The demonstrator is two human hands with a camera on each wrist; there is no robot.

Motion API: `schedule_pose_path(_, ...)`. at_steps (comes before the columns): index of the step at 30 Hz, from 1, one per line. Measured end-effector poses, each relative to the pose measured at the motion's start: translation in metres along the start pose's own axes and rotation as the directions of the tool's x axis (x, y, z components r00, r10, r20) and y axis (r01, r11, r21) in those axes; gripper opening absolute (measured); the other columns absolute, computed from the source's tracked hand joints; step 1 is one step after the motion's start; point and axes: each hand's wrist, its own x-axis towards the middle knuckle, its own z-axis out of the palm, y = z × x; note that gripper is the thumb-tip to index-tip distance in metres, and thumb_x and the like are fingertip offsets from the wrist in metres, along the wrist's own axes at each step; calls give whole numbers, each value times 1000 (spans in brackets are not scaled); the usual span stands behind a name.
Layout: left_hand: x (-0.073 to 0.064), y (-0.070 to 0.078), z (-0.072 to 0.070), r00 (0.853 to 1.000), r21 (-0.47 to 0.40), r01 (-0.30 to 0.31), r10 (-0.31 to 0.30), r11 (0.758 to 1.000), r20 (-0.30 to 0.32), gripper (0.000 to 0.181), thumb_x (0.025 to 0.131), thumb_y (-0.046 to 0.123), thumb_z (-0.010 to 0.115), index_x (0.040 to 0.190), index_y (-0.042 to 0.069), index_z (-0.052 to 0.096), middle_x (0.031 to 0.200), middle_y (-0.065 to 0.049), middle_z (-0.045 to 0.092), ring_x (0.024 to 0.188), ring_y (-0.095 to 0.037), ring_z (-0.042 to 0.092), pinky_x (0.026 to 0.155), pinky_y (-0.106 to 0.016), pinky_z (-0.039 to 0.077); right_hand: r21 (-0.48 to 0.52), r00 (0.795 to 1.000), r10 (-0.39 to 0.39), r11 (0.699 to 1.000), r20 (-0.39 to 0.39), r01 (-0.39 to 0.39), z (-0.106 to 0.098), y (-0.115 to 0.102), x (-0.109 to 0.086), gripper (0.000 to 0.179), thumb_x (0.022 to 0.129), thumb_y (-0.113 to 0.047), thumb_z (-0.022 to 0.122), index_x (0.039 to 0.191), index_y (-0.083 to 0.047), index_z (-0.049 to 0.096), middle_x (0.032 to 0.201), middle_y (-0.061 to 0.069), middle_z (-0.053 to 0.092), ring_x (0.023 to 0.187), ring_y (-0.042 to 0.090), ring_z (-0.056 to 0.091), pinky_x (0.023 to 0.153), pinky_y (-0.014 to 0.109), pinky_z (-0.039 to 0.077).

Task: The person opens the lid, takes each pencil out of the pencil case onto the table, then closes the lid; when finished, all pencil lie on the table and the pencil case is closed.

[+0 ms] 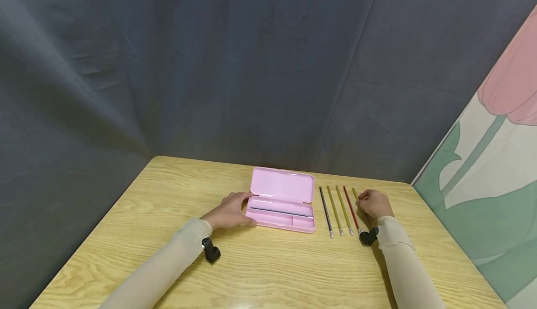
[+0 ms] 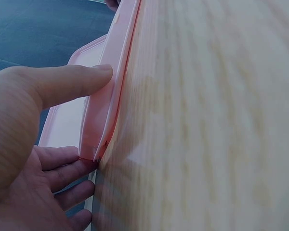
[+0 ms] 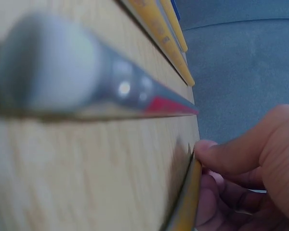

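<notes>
A pink pencil case point(image 1: 279, 226) lies with its lid point(image 1: 283, 184) folded back and one dark pencil point(image 1: 278, 212) inside. My left hand point(image 1: 230, 211) holds the case's left end, its thumb point(image 2: 94, 79) against the front wall and its fingers at the end and back corner. On the right, my right hand point(image 1: 375, 204) pinches a yellow pencil point(image 3: 187, 204) between thumb and fingers, at the far end of a row. Left of it lies a red pencil point(image 1: 351, 208), whose eraser end looms large and blurred in the right wrist view.
Two yellow pencils point(image 1: 334, 209) and a dark pencil point(image 1: 325, 211) lie roughly parallel between the case and the red pencil, eraser ends toward me. The wooden table point(image 1: 268, 271) ends at a dark curtain point(image 1: 251, 66). A flower-patterned panel point(image 1: 495, 197) stands at the right.
</notes>
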Motion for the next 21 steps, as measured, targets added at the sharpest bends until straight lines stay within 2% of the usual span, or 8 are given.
schedule_pose_path(5, 0, 0, 0, 1000, 3, 8, -8, 1000, 0, 91, 76, 40, 86, 152, 11, 45, 154, -9, 49, 143, -31, 41, 119, -53, 35, 33, 1000, 26, 999, 16, -26, 0, 2, 1, 28, 92, -24, 66, 105, 1, 72, 105, 23, 73, 89, 34, 65, 73, 42, 52)
schedule_pose_path(10, 0, 2, -1, 1000, 2, 6, -6, 1000, 0, 91, 77, 40, 86, 152, 11, 45, 153, -9, 49, 142, -31, 42, 118, -53, 35, 112, 998, 60, 992, 1, -60, -3, 2, 0, 31, 94, -24, 64, 108, 2, 71, 95, 18, 75, 74, 22, 66, 63, 32, 50)
schedule_pose_path(16, -1, 3, -2, 1000, 3, 4, -4, 1000, -4, 90, 76, 41, 86, 151, 11, 46, 152, -9, 50, 141, -31, 43, 118, -53, 36, 240, 986, 100, 969, -130, -67, -9, -1, -1, 29, 97, -25, 64, 108, 1, 69, 82, 8, 72, 66, 11, 60, 61, 27, 47)
schedule_pose_path(21, -1, 3, -2, 1000, 1, 2, -2, 1000, -2, 90, 76, 40, 86, 151, 10, 45, 152, -10, 50, 141, -32, 42, 118, -53, 36, 345, 966, 131, 937, -222, -48, -16, -10, -1, 29, 98, -27, 64, 110, -1, 68, 80, -3, 70, 68, 12, 68, 59, 20, 50)
